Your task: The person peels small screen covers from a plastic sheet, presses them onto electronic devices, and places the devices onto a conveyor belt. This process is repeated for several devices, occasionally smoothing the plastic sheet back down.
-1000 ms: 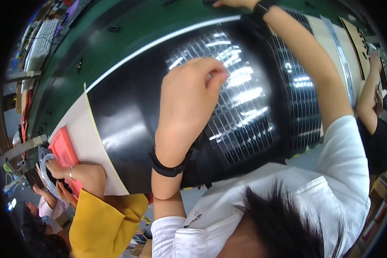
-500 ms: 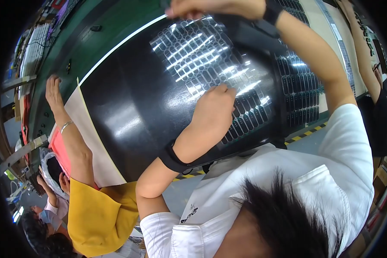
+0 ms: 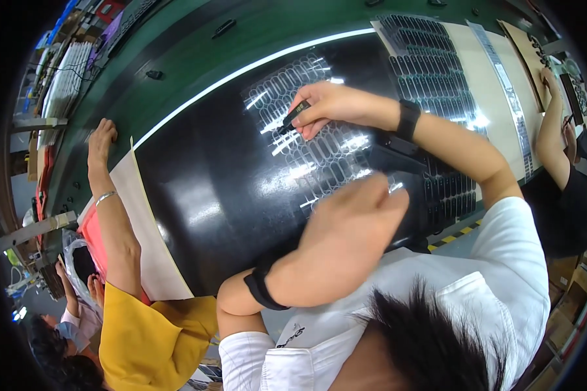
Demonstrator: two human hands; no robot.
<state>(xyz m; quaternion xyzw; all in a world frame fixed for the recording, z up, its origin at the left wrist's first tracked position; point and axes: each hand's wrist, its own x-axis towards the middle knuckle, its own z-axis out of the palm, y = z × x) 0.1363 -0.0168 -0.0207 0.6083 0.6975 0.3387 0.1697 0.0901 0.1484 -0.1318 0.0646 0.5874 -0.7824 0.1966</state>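
Note:
My right hand [image 3: 319, 112] is closed on a small black oblong piece [image 3: 296, 116] with faint pale marks, over a clear plastic sheet [image 3: 336, 146] patterned with rows of long rounded outlines. Nearer my body, my left hand [image 3: 349, 238] hovers over the sheet's near edge, smeared by motion. Its fingers are curled, and whatever they hold is hidden. Black bands circle both wrists, and a dark box-like object [image 3: 398, 146] sits beside the right one. Beneath the sheet lies a shiny black mat [image 3: 205, 163].
Beyond the mat's white edge runs a green surface [image 3: 195, 49] with scattered black pieces [image 3: 224, 28]. Sheets filled with black oblong pieces [image 3: 430, 68] lie at right. A co-worker's arm [image 3: 116, 218] reaches in at left; another person's arm [image 3: 549, 127] is at far right.
My right hand has come back from the green surface to above the sheet, now showing the black piece. My left hand has lifted off the sheet toward my body.

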